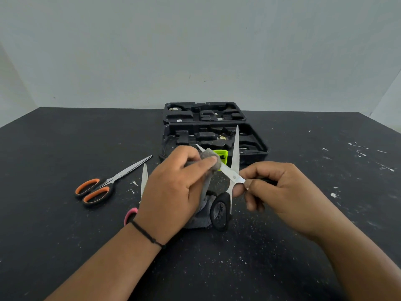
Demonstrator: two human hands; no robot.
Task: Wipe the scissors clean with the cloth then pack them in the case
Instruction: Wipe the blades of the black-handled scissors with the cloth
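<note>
The wiping step is under way: the right hand (280, 190) pinches the black-handled scissors (233, 177) near the pivot with blades spread open, while the left hand (175, 187) pinches the grey cloth (211, 160) around the blade that points to about ten o'clock. Two more pairs lie on the dark table (65, 148), the orange-handled scissors (102, 187) at nine o'clock from the hands and the pink-handled scissors (141, 192) partly hidden behind the left wrist, and the open black case (258, 146) sits at twelve o'clock. Next, judging by the task, the cloth should slide along the blade away from the edge, then move to the upright blade.
</note>
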